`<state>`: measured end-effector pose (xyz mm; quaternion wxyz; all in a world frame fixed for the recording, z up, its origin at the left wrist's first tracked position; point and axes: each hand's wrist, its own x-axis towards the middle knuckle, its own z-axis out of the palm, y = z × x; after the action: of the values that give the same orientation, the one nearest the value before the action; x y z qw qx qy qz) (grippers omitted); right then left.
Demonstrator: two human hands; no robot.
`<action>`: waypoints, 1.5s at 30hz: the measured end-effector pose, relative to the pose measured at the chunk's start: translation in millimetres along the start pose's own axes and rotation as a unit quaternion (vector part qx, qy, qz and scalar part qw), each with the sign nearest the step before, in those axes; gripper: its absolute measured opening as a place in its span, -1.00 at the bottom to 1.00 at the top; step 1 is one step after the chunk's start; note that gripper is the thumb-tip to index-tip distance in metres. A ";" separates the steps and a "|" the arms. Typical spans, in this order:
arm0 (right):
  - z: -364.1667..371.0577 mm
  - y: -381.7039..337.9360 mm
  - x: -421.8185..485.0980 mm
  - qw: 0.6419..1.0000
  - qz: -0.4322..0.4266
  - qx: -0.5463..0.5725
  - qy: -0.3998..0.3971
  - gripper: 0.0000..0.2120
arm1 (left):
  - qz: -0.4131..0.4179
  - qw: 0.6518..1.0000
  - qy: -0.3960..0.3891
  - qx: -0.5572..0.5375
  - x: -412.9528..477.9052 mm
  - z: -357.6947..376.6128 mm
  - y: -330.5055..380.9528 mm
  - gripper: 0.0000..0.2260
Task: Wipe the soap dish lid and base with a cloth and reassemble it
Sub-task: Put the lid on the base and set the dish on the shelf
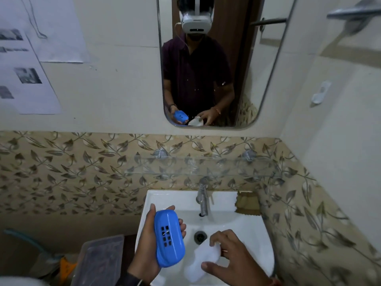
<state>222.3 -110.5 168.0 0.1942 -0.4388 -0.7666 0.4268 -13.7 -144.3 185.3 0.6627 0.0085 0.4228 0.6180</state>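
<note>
Over the white sink (255, 234) I hold both parts of the soap dish apart, 1 in each hand. My left hand (148, 244) is raised at the sink's left rim, palm turned inward, fingers (182, 226) and thumb wrapped closed around the blue soap dish base (169, 238). It stands nearly upright on its long axis, its underside facing me, showing a block of small rectangular drain holes. I can read no brand or writing on it.

My right hand (233, 259) reaches low into the basin, fingers curled down and gripping the white lid (204, 259), which lies tilted against the basin wall just right of the drain (200, 236). The lid looks blurred, and I see no label on it.

A chrome tap (203, 201) stands at the back of the sink, and a brownish cloth (248, 203) rests on the back right corner of the rim. Printed sheets (24, 75) hang on the wall at far left; their text is too blurred to read. Left of the sink sits a clear plastic box (99, 259); I cannot tell its contents.
</note>
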 end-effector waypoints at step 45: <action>11.4 -106.4 7.9 0.960 -0.092 0.155 0.212 -0.42 | 0.187 0.965 -0.074 0.168 -40.2 54.8 -25.9 -0.30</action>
<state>156.4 -136.0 248.8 0.4568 -0.4111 -0.6692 0.4179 43.5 -155.7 228.7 0.5536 0.2444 0.4608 0.6492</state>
